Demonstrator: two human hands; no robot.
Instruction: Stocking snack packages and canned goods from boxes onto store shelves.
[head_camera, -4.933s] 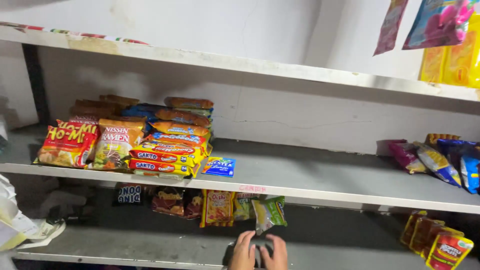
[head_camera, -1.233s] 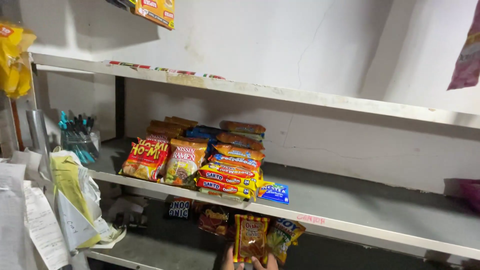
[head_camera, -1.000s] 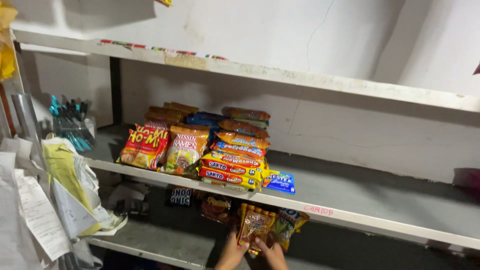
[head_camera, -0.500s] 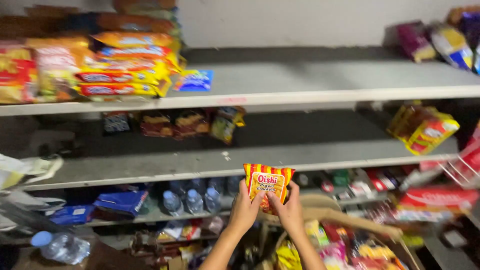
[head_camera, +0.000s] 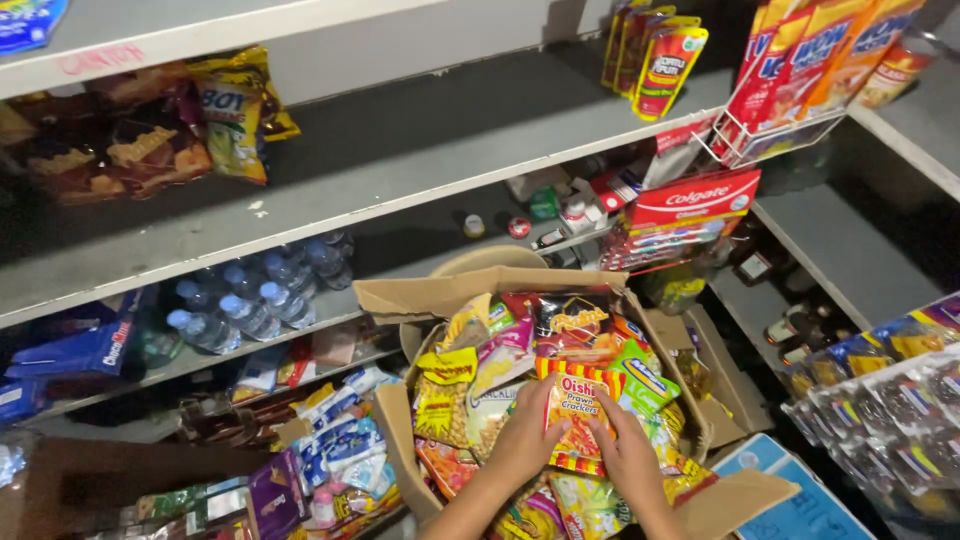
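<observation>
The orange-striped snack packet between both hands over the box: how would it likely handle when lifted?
The snack packet is probably light and puffy, since left hand and right hand hold it by its edges. Its glossy film looks slippery, and the contents are likely crushable.

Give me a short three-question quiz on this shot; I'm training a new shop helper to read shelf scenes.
1. True or false: both hands hold the orange cracker packet over the box.
2. What fills the cardboard box?
A. snack packets
B. bottles
C. tins
3. What stands on the shelf left of the box?

Key
1. True: the left hand and right hand grip its sides.
2. A: snack packets.
3. Water bottles with blue caps.
</observation>
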